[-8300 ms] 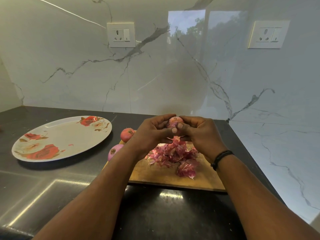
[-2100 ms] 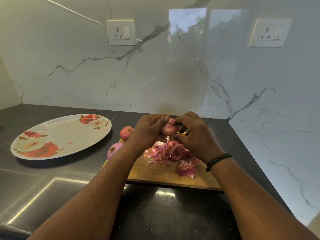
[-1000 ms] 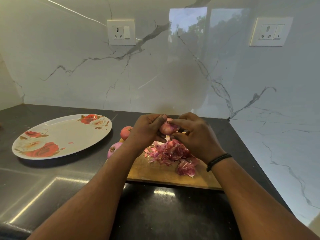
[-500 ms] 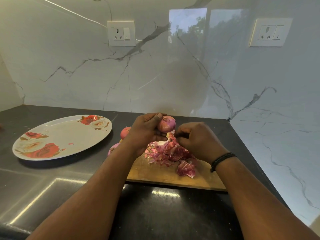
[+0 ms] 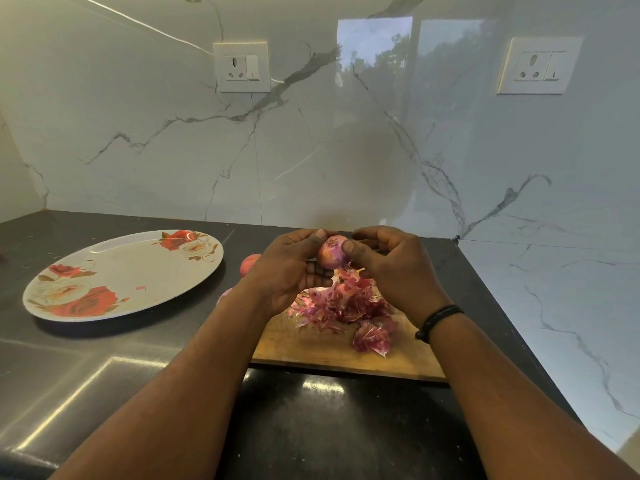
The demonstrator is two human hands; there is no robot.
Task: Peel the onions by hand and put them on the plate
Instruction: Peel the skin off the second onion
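Currently mid-peel: red onion [image 5: 331, 252] held up over the wooden cutting board [image 5: 332, 351], cupped in the curled fingers of the left hand [image 5: 294, 271] and pinched at its near side by thumb and fingers of the right hand [image 5: 388, 268]. Both hands closed around the same bulb; neither free. Papery purple skin visible on its top, paler flesh lower down, so judged only partly stripped. Heap of onion peels [image 5: 346, 306] lying on the board directly below. Two more onions [image 5: 250, 264] peeking out by the board's left edge behind the left wrist, near the floral plate [image 5: 104, 306]; whether peeled or not, hard to tell. Plate resting on the dark desk [image 5: 104, 375] to the left, apart from the board, carrying no onion, only a small pink scrap. Next, probably: catch a loose edge of skin with the right fingertips, tear downward while turning the bulb in the left, drop the scrap on the heap. Then carry the clean bulb left and set it on the plate.
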